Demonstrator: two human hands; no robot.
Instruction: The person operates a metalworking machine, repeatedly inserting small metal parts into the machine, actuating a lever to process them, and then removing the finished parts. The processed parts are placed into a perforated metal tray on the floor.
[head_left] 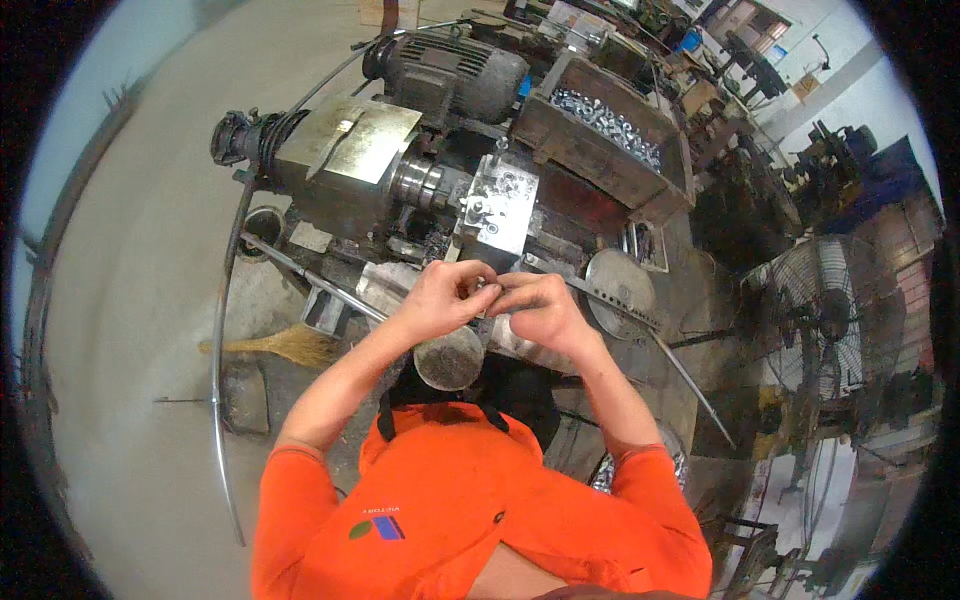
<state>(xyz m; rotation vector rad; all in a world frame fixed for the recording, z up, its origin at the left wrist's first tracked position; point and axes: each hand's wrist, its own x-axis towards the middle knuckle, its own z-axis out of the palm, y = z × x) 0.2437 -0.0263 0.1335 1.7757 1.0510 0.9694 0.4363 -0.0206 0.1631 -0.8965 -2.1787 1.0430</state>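
My left hand [443, 297] and my right hand [545, 308] meet fingertip to fingertip in front of the machine. The fingers of both are pinched together around something too small and covered to make out. Just beyond them is a bright metal block [512, 215] with small metal pieces and shavings on its top. To its left, a round steel spindle [418, 184] comes out of the machine's headstock [335, 195], which has a shiny plate on top. Below my left hand stands a round grimy container [449, 362].
A wooden box [560, 150] of small shiny metal parts stands behind the block. A ribbed motor [455, 82] sits at the back. Long metal bars [690, 385] slant out on both sides. A straw broom [290, 345] lies at left; a large caged fan [815, 310] stands at right.
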